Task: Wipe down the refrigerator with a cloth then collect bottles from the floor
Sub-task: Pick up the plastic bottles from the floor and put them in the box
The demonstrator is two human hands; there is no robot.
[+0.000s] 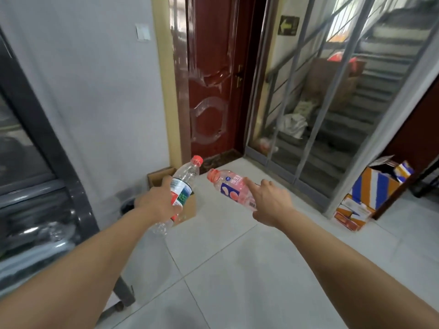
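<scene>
- Head view, left hand (158, 200): fingers curled round the middle of a clear bottle (180, 189), over its white, green and red label; both the neck end and the base end stick out beyond the hand
- Clear bottle axis: tilted, red cap up and to the right, away from the person; transparent base down and to the left, toward the wrist
- Head view, right hand (270, 200): holds a pink bottle (234, 189) by its lower part; the index finger lies extended along the bottle's side, the remaining fingers are hidden behind the body, so the grip reads as clamped on the bottle
- Pink bottle axis: close to horizontal — orange-red cap points left, toward the clear bottle; barcoded base end sits at the palm
- The two caps are near each other but apart, both bottles held above the tiled floor (237, 269)
- An open cardboard box (190, 207) stands on the floor against the white wall, directly behind the left hand
- Refrigerator (31, 162): dark-framed glass door along the left edge, blurred
</scene>
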